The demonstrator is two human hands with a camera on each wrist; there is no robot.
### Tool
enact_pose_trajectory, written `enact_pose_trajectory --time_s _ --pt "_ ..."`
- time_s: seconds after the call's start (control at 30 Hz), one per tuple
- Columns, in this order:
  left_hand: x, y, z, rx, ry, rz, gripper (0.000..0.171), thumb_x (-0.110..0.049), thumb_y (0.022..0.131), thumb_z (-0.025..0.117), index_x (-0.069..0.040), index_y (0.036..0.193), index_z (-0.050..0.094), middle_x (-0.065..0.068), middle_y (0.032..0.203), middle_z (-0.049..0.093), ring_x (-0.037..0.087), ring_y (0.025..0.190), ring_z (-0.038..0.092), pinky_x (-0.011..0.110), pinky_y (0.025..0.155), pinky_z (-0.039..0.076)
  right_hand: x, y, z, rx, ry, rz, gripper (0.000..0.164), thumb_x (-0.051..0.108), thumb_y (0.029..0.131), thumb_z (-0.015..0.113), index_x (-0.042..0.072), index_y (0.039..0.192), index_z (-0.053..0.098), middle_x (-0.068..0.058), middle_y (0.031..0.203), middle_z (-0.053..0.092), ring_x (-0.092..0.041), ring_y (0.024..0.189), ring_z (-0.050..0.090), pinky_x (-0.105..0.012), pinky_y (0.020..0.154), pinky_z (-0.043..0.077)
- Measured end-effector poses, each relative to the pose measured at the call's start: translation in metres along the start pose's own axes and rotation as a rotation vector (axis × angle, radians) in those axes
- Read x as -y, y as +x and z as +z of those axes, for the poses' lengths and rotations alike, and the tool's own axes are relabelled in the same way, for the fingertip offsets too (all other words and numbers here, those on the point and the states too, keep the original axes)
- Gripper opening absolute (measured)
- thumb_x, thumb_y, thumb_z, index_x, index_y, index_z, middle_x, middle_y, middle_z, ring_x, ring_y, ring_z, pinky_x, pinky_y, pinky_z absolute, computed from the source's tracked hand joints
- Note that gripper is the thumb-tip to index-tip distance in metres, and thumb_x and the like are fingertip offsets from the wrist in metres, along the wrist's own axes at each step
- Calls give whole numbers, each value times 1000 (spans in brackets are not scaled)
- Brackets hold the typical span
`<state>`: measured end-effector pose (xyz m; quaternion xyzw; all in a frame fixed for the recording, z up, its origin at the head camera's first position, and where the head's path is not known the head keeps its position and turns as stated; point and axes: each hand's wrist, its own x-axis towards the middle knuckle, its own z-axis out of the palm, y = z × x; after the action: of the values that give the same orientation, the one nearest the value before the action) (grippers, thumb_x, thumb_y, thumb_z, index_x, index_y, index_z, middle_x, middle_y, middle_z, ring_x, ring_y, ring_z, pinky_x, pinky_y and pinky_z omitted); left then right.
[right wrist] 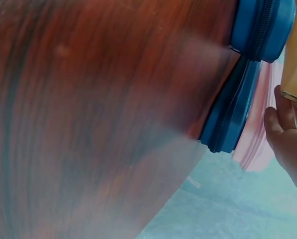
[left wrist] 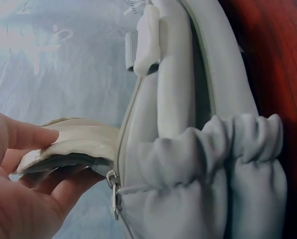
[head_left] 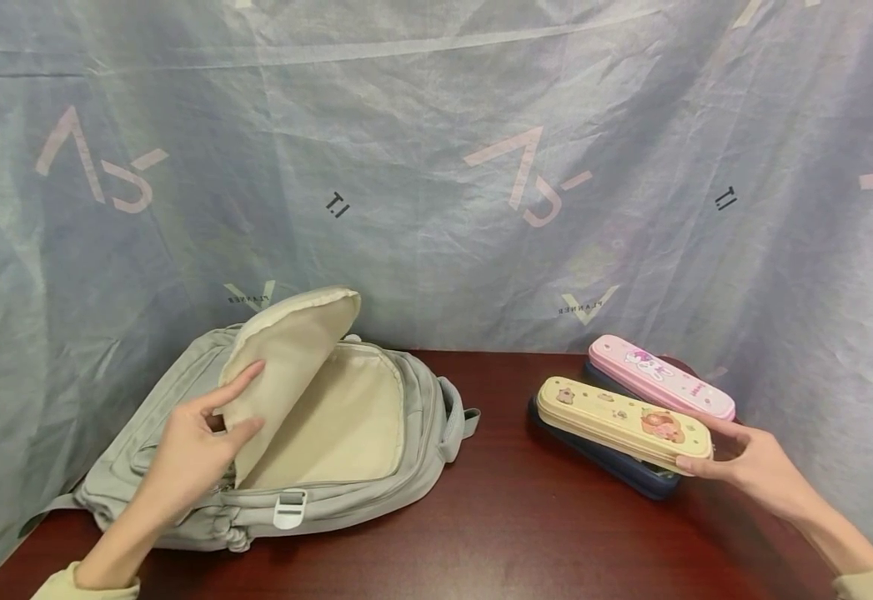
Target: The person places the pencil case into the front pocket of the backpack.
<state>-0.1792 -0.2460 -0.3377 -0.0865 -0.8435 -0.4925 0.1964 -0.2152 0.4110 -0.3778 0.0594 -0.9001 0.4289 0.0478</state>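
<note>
Left hand (head_left: 194, 446) fingers pinching flap (head_left: 286, 358) of backpack (head_left: 353, 502), right hand (head_left: 755, 462) fingers pinching yellow case (head_left: 609, 415), navy case (head_left: 612, 461) beneath, pink case (head_left: 669, 383) behind

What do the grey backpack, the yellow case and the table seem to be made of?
Grey backpack: matte fabric, probably synthetic; it folds and gathers.
Yellow case: smooth, perhaps coated foam or plastic; its shape looks firm.
Table: glossy wood or wood-look laminate; streaky grain and reflections show.
</note>
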Motion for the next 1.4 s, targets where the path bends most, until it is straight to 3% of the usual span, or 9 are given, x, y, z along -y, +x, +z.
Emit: enact_pose_trajectory --time_s 0.07,0.17,0.27,0.33,0.43,0.67,0.97,1.23,1.4 --pt "0 0 -2 -8 -29 -1 72 -1 94 77 -26 157 54 20 96 70 3 46 43 31 32 35 1 -1 -1 2 0 -7 83 14 91 85 -14 155 40 -13 110 76 -5 92 71 -20 74 56" --pt "1 -1 -5 -5 -88 -4 76 0 93 79 -25 159 52 13 136 65 4 58 54 31 36 38 2 -1 -2 5 1 -16 82 14 91 85 -15 154 40 -13 111 76 -4 94 71 -20 75 56" --pt "3 -1 -7 9 -128 -4 79 2 92 79 -23 160 49 -3 160 47 3 80 66 25 49 50 3 -1 -3 5 13 -36 81 13 91 85 -16 153 41 -10 111 76 -4 95 71 -20 75 57" --pt "5 -1 -8 4 -136 2 79 3 92 79 -22 160 49 -5 159 49 2 94 70 22 61 56 3 -1 -4 -1 18 -58 79 11 90 85 -16 152 43 -5 109 77 -4 95 71 -20 75 56" --pt "6 -2 -9 -7 -169 7 79 5 91 79 -20 160 49 -1 157 51 3 99 70 21 69 58 3 -2 -6 -10 17 -103 73 7 90 84 -15 150 47 2 108 77 -3 97 71 -18 76 55" --pt "7 -3 -12 -16 -317 16 79 10 90 78 -16 159 50 -4 158 50 4 105 70 23 75 60 9 0 -8 -7 4 -128 72 9 91 83 -10 152 49 7 114 75 0 101 68 -16 77 52" --pt "9 -4 -15 -49 -455 35 80 17 87 76 -11 158 50 -8 163 45 7 100 72 20 77 58 23 5 -4 1 46 -162 72 6 91 83 -13 150 48 2 113 76 -2 103 69 -18 78 55" --pt "10 -5 -17 -51 -446 19 81 15 88 77 -14 158 50 -8 165 41 8 91 72 19 76 57 35 12 -1 -20 -65 -153 71 18 89 87 0 150 57 0 120 73 5 106 64 -13 80 49" --pt "10 -6 -17 -73 -438 18 81 15 88 77 -15 158 51 -9 164 43 9 89 71 18 75 57 46 18 5 13 -30 -167 67 19 91 86 5 151 58 -1 127 70 2 109 64 -14 83 49"
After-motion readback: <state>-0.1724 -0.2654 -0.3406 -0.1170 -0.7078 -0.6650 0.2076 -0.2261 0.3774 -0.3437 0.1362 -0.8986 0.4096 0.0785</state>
